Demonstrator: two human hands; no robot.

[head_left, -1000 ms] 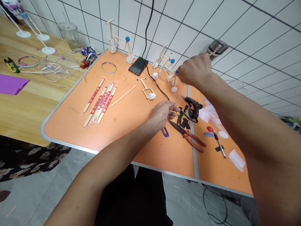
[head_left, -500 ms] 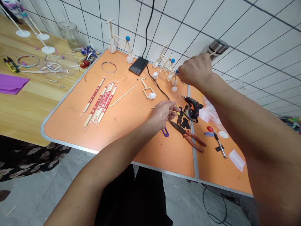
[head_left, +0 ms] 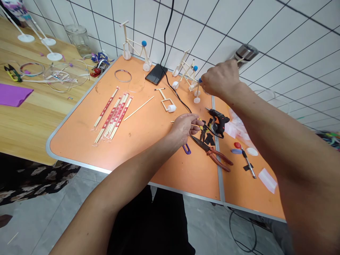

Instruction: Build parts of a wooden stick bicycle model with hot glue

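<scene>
Now the left hand (head_left: 186,128) pinches a thin stick (head_left: 196,124) at centre frame, pliers (head_left: 212,152) and glue gun (head_left: 218,121) crowding just right; right hand (head_left: 220,79), upper right, grips the stick model (head_left: 197,92).

A makeshift craft workshop — an orange folding table (head_left: 87,134) set against a white tiled wall (head_left: 265,21) carries a glue gun (head_left: 218,119), red-handled pliers (head_left: 212,153), wrapped chopsticks (head_left: 114,117) and small stick-built bicycles (head_left: 143,44). Just beside it, a wooden table (head_left: 26,124) holds purple paper (head_left: 13,95), snips (head_left: 10,72) and a glass jar (head_left: 78,37).
</scene>
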